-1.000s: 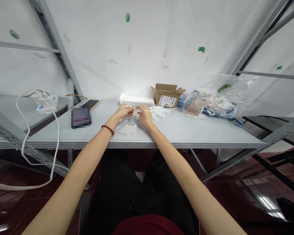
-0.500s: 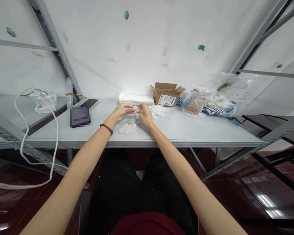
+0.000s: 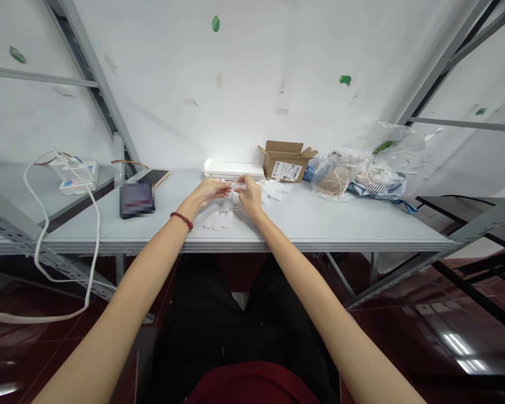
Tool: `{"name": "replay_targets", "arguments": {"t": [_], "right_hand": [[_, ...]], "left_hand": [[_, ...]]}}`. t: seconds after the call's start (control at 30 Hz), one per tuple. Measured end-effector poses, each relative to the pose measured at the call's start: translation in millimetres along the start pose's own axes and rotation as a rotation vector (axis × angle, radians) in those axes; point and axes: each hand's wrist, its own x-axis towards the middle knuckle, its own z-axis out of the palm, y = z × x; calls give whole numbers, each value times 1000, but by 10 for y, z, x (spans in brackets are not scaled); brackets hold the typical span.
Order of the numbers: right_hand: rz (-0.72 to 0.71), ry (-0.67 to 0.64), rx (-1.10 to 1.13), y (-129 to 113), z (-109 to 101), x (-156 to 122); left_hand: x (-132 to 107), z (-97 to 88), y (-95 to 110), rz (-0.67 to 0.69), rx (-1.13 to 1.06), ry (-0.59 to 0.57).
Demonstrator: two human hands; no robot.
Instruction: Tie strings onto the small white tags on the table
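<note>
Over the middle of the tabletop, my left hand (image 3: 209,191) and my right hand (image 3: 249,196) are close together, both pinching a small white tag (image 3: 237,185) that spans the gap between their fingertips. The fingers hide part of it. Just below them, several white tags with thin strings (image 3: 219,219) lie fanned out near the front edge. To the right of my right hand rests a loose pile of similar white tags (image 3: 273,189). A red bead bracelet circles my left wrist.
Behind my hands are stacked white trays (image 3: 233,169) and an open cardboard box (image 3: 284,163). Clear plastic bags (image 3: 334,178) and blue cloth lie at the right. A dark pouch-like item (image 3: 137,200), partly pixelated, is at the left, with a white cable (image 3: 97,224) hanging beyond it.
The white piece between my fingertips now shows as a longer, flatter strip. My right hand has risen very slightly; the tags on the table have stayed put.
</note>
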Motion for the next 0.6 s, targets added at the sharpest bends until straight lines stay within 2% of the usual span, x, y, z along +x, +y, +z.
{"name": "replay_targets", "arguments": {"t": [0.13, 0.4, 0.6], "right_hand": [[23, 19, 72, 35, 5, 17], [-20, 15, 67, 2, 30, -5], [-29, -31, 44, 2, 13, 10]], "left_hand": [[-2, -5, 8, 75, -50, -41], [-21, 54, 20, -63, 14, -58], [1, 11, 11, 2, 9, -53]]}}
